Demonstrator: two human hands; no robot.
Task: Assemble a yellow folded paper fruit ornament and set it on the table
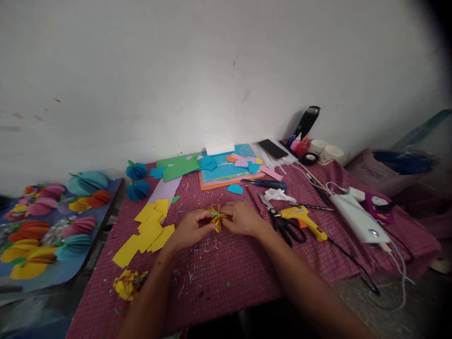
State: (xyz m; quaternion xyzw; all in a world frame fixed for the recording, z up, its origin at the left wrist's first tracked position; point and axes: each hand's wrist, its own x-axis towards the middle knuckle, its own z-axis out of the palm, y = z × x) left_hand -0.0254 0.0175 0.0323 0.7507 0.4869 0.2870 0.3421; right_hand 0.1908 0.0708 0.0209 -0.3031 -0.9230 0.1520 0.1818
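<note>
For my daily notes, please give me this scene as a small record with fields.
workpiece: small yellow fanned paper piece with green centre
hands: left hand and right hand, both at this piece
tools, right side: yellow plastic glue gun, black-handled metal scissors
loose sheets, left side: flat yellow paper rectangles
ornaments, back left corner: two round blue folded-paper balls
surface: red checked cloth

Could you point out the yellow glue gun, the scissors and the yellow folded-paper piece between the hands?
Yellow glue gun (309, 220): head view, on its body near the handle.
Scissors (274, 214): head view, near the pivot.
Yellow folded-paper piece (216, 214): head view, near its green centre.
</note>
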